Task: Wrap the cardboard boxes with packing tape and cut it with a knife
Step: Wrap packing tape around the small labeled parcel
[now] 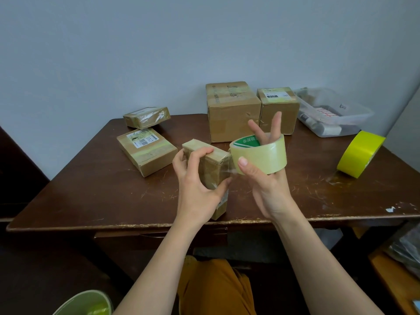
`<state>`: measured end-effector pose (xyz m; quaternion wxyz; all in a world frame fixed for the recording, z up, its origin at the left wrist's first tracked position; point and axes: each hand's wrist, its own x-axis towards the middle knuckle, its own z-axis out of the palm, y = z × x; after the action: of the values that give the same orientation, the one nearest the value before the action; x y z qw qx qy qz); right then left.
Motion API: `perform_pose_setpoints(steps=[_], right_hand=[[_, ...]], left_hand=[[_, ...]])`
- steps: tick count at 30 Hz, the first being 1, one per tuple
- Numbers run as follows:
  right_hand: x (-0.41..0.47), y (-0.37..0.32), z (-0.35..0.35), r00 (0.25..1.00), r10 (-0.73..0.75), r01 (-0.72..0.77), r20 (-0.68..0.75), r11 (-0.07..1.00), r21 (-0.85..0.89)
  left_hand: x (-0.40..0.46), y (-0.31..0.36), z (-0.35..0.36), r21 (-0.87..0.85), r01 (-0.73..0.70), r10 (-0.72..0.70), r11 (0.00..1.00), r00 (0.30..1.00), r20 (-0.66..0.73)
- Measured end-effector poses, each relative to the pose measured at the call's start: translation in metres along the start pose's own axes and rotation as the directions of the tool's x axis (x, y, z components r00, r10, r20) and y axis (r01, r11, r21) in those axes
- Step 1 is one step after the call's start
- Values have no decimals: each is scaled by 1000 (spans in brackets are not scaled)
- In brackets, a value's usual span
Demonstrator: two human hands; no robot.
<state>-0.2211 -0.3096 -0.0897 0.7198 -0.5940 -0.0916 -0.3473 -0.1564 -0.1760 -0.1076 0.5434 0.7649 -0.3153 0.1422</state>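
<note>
A small brown cardboard box (212, 169) stands tilted in the left hand (197, 189). Just right of it, a roll of clear packing tape (261, 153) sits around the right hand (266, 178), a short strip stretching across to the box's corner.

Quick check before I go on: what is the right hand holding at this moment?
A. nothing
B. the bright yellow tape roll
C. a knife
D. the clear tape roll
D: the right hand has its fingers through the core of the clear tape roll and its thumb on the rim, while the bright yellow tape roll lies untouched on the table.
</note>
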Motion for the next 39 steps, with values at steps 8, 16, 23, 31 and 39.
perform_pose_setpoints(steps=[8,16,23,31,39], right_hand=[[-2,7,0,998,65,-64,-19,997,50],[5,16,-7,1000,5,-7,-25,996,-86],[7,24,-9,1000,27,-28,-10,999,-46],[15,36,-9,997,68,-71,-46,996,-51],[22,37,-5,999,41,-42,-13,992,-120]], left_hand=[[-2,-4,-3,-39,-13,12,999,1000,-8],[0,-8,-5,-61,-28,29,998,999,22],[0,-10,-8,-64,-39,42,997,998,42],[-1,-14,-16,-121,-37,47,992,996,80],[6,-19,-24,-115,-34,52,993,986,159]])
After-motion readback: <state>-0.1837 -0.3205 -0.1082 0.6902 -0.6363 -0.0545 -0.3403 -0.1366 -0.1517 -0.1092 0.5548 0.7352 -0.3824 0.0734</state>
